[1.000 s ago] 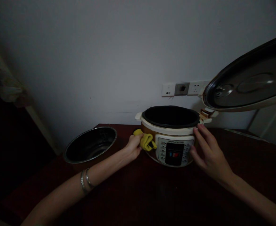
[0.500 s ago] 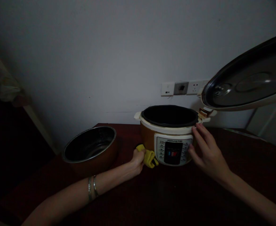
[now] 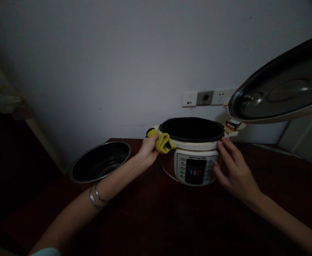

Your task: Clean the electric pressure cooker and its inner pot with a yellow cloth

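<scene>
The left hand (image 3: pixel 147 152) is gripping a bunched yellow cloth (image 3: pixel 161 140), pressing it on the left rim of the cooker (image 3: pixel 195 156), which is sitting by the tabletop's (image 3: pixel 172 220) back edge. The cooker is showing a cream rim, a dark well and a lit panel, its lid (image 3: pixel 278 96) standing open. The right hand (image 3: pixel 234 174) is resting open against its right side.

Silver bangles (image 3: pixel 96 195) above left hand (image 3: pixel 147 153)
</scene>
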Demonstrator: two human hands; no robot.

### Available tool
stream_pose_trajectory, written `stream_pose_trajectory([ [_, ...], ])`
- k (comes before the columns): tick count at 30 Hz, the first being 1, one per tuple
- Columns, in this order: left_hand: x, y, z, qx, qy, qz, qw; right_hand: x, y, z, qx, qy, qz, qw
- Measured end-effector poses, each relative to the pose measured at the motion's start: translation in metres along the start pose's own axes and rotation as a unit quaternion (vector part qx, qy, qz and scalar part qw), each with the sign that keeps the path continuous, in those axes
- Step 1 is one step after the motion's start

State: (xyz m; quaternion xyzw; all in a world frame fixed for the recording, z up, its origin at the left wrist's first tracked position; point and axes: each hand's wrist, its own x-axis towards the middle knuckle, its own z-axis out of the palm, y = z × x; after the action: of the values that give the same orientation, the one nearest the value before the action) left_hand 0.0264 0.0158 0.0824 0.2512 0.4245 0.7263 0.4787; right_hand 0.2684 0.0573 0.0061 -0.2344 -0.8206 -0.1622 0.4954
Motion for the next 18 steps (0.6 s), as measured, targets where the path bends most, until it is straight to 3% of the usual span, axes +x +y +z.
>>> stream_pose_trajectory([
  [3, -0.003, -0.009, -0.003, 0.031, 0.026, 0.037, 0.998, 0.000, 0.000, 0.000, -0.002, -0.001, 0.001, 1.000],
  [6, -0.004, -0.031, -0.015, 0.055, 0.032, 0.034, 0.997, 0.001, -0.001, 0.000, -0.002, 0.000, 0.004, 1.000],
  [13, -0.003, -0.101, -0.056, 0.104, 0.115, -0.120, 0.981, 0.000, -0.002, 0.000, -0.004, -0.003, 0.009, 1.000],
  [15, -0.002, -0.108, -0.059, 0.102, 0.115, -0.147, 0.977, 0.000, -0.001, 0.001, -0.004, -0.001, 0.007, 1.000],
  [18, 0.003, -0.094, -0.054, 0.092, 0.110, -0.161, 0.976, 0.000, 0.000, 0.002, -0.005, 0.002, 0.004, 1.000],
])
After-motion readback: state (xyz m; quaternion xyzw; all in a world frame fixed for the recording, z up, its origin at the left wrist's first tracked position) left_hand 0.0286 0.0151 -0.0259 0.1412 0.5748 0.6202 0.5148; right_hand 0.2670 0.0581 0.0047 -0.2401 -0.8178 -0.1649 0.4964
